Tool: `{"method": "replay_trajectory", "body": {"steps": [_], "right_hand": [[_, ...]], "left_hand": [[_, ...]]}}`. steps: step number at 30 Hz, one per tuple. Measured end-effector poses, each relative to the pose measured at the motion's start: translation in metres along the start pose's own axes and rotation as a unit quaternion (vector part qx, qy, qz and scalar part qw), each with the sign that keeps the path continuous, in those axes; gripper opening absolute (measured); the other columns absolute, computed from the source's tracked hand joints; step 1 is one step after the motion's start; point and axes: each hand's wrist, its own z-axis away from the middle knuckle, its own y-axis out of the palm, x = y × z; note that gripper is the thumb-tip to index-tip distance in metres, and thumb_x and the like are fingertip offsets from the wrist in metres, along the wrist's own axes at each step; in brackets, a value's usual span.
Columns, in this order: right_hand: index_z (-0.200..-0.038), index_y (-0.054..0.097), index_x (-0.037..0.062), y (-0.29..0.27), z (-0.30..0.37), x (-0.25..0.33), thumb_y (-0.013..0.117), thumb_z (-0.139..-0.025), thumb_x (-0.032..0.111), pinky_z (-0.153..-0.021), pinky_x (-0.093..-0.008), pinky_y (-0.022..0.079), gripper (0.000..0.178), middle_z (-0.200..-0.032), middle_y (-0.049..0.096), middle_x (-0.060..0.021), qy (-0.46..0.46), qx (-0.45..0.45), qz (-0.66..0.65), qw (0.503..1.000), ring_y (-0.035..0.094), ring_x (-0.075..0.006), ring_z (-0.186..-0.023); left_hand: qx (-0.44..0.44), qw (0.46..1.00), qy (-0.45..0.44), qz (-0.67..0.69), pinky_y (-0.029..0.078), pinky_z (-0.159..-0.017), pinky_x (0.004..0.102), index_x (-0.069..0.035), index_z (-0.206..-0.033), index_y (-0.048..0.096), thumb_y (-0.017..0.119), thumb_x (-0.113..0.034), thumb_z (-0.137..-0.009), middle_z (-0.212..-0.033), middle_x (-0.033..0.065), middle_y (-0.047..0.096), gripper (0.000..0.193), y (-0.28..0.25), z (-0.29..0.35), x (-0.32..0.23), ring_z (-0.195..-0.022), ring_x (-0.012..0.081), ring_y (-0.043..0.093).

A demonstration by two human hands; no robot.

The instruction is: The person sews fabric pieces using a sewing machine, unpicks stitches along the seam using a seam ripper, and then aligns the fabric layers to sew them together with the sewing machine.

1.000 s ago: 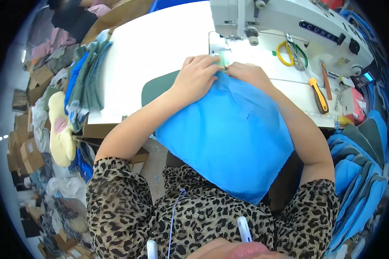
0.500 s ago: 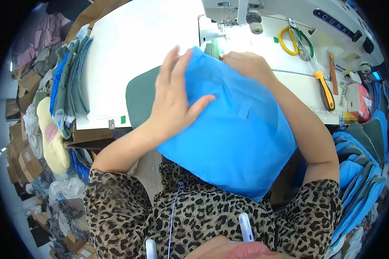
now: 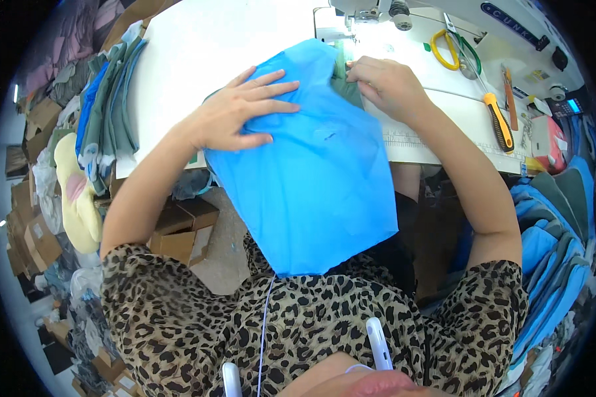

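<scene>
A blue fabric piece (image 3: 318, 172) hangs from the white sewing table over its front edge toward my lap. My left hand (image 3: 242, 109) lies on its upper left part, fingers spread flat. Under its upper right edge shows a strip of dark green fabric (image 3: 346, 86), running up to the needle area of the sewing machine (image 3: 364, 10). At that strip's right edge is my right hand (image 3: 392, 87), fingers curled and thumb tucked in, pinching the green fabric. The fingertips of the right hand are partly hidden.
Scissors (image 3: 446, 49) with yellow and green handles and a screwdriver (image 3: 498, 126) lie on the table's right side. Folded green and blue pieces (image 3: 116, 106) hang at the left edge; more blue and green pieces (image 3: 549, 245) are piled at right. Cardboard boxes (image 3: 179, 228) stand below.
The blue fabric has shifted left and turned, uncovering the table's front right edge. My left hand has moved left and flattened on it. My right hand has come slightly right, more in sight.
</scene>
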Motion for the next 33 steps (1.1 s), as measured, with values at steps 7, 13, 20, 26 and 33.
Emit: {"method": "replay_trajectory", "body": {"steps": [7,13,20,26,33], "right_hand": [[-0.088,0.061,0.0114,0.0,0.001,0.006,0.064,-0.078,0.011,-0.067,-0.0377,0.052,0.011,-0.085,0.061,-0.0037,-0.003,-0.034,-0.007,0.999,0.063,-0.0265,-0.078],[-0.086,0.06,0.01,-0.001,-0.002,0.011,0.066,-0.076,0.012,-0.067,-0.0371,0.052,0.012,-0.083,0.06,-0.0037,0.008,-0.02,-0.012,1.0,0.063,-0.0265,-0.077],[-0.083,0.058,0.0107,-0.004,-0.004,0.018,0.065,-0.077,0.012,-0.068,-0.0363,0.051,0.009,-0.081,0.059,-0.0029,0.003,-0.02,-0.017,1.0,0.063,-0.0235,-0.077],[-0.083,0.058,0.0105,-0.007,-0.003,0.023,0.066,-0.076,0.012,-0.07,-0.0355,0.052,0.01,-0.083,0.06,-0.0026,0.007,-0.018,-0.018,1.0,0.064,-0.0218,-0.08],[-0.084,0.059,0.0105,-0.007,-0.004,0.024,0.065,-0.077,0.012,-0.072,-0.0349,0.052,0.009,-0.084,0.06,-0.0028,-0.004,-0.022,-0.024,0.999,0.064,-0.0209,-0.081]], "left_hand": [[-0.183,0.971,-0.08,0.127,0.043,-0.097,0.0416,-0.007,-0.121,0.06,0.058,-0.018,-0.09,-0.127,0.0132,0.058,0.033,0.013,-0.058,-0.029,-0.118,0.031,0.053],[-0.197,0.978,-0.07,0.004,0.036,-0.105,0.0426,-0.009,-0.133,0.052,0.064,-0.021,-0.086,-0.141,0.012,0.048,0.05,0.025,-0.076,-0.029,-0.123,0.0304,0.049],[-0.14,0.984,-0.099,-0.058,0.036,-0.094,0.0378,-0.009,-0.122,0.058,0.058,-0.014,-0.086,-0.131,0.0112,0.058,0.037,0.01,-0.075,-0.033,-0.112,0.0244,0.056],[-0.099,0.981,-0.158,-0.055,0.038,-0.088,0.0372,-0.009,-0.115,0.059,0.057,-0.01,-0.086,-0.118,0.0082,0.066,0.029,0.006,-0.09,-0.041,-0.103,0.0218,0.059],[-0.192,0.972,-0.116,0.07,0.034,-0.108,0.0423,-0.007,-0.123,0.057,0.06,-0.001,-0.082,-0.124,0.0115,0.061,0.042,0.018,-0.084,-0.037,-0.122,0.0281,0.053]]}}
